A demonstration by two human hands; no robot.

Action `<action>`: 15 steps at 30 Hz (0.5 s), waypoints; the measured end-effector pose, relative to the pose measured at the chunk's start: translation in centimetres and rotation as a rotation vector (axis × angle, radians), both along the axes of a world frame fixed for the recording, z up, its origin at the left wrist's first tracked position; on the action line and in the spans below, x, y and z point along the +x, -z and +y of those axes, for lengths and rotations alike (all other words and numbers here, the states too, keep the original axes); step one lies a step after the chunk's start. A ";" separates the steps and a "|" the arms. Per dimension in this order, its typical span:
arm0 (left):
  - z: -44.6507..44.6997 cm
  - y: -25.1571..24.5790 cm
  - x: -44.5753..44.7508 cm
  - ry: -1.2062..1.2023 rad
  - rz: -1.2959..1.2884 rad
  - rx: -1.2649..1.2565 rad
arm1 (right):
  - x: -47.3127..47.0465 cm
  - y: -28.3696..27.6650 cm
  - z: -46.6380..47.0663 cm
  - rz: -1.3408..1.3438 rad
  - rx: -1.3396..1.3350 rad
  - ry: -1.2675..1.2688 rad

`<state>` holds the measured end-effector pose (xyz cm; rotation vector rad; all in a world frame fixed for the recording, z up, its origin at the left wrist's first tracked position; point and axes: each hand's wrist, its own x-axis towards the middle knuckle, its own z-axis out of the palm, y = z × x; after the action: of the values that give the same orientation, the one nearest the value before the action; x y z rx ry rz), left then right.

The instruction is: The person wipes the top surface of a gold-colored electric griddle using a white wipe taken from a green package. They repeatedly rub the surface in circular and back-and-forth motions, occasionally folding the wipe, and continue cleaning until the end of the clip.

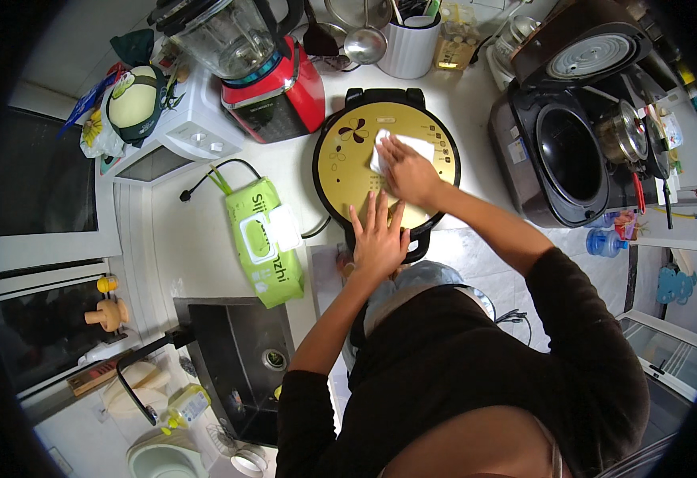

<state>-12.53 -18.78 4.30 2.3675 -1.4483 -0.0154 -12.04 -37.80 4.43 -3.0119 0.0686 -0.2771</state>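
A round electric griddle with a gold lid (pixel 348 158) and black rim lies closed on the white counter. My right hand (pixel 407 170) presses a white wipe (pixel 417 146) flat against the upper middle of the lid, its fingers over the cloth's left part. My left hand (pixel 379 236) rests with spread fingers on the lid's lower edge, near the front handle, and holds nothing. Left of the griddle lies a green pack of wipes (pixel 286 272) with its white flap (pixel 286 227) raised.
A red-based blender (pixel 283 89) and a white microwave (pixel 187 131) stand behind left. An open rice cooker (pixel 516 161) is at right. Utensils and a white ribbed holder (pixel 408 51) stand behind the griddle. A black sink (pixel 235 358) with a black faucet (pixel 124 370) lies at lower left.
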 end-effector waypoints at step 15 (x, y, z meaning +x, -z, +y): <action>0.2 -0.2 -0.1 -0.006 -0.004 0.007 | 1.0 0.6 -1.2 -0.015 0.097 -0.009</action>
<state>-12.67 -18.62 4.48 2.3789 -1.4457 -0.0141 -11.08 -39.02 3.84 -2.9127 0.0646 -0.2872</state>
